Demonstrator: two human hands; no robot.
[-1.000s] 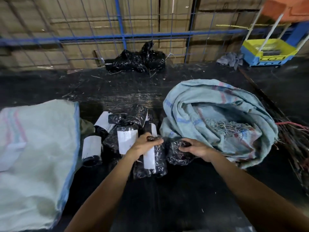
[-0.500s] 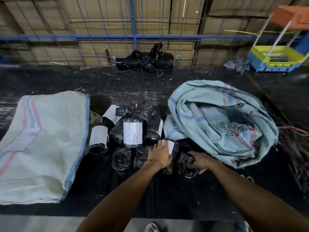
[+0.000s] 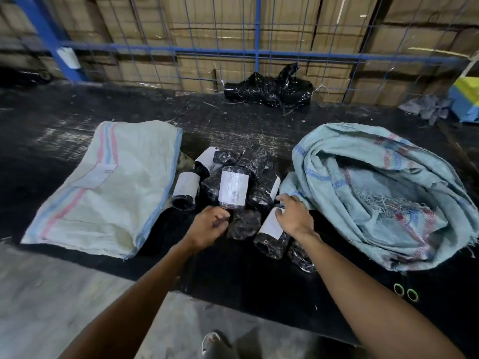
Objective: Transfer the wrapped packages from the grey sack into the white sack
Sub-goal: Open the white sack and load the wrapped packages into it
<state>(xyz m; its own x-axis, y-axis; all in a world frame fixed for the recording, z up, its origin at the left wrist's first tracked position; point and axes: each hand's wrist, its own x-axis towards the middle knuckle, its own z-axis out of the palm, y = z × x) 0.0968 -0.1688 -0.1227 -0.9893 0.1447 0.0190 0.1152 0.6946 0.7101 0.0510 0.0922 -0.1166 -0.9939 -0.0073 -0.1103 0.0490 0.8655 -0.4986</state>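
Between two sacks on a dark desk (image 3: pixel 233 275), a heap of black-wrapped packages (image 3: pixel 233 182), several bearing white labels, lies in the open. The grey sack (image 3: pixel 375 193) sits crumpled toward the right edge, its mouth rolled back; no package shows inside it, though its folds may hide some. The white sack (image 3: pixel 103 187) lies flat toward the left edge and appears to hold nothing yet. The left hand (image 3: pixel 207 226) is curled at the near side of the heap, seemingly gripping a dark package, though the view is too murky to be sure. The right hand (image 3: pixel 293 216) spreads relaxed fingers over a labelled package (image 3: pixel 272 230). By this evidence, emptying looks done or nearly so; filling the white sack remains.
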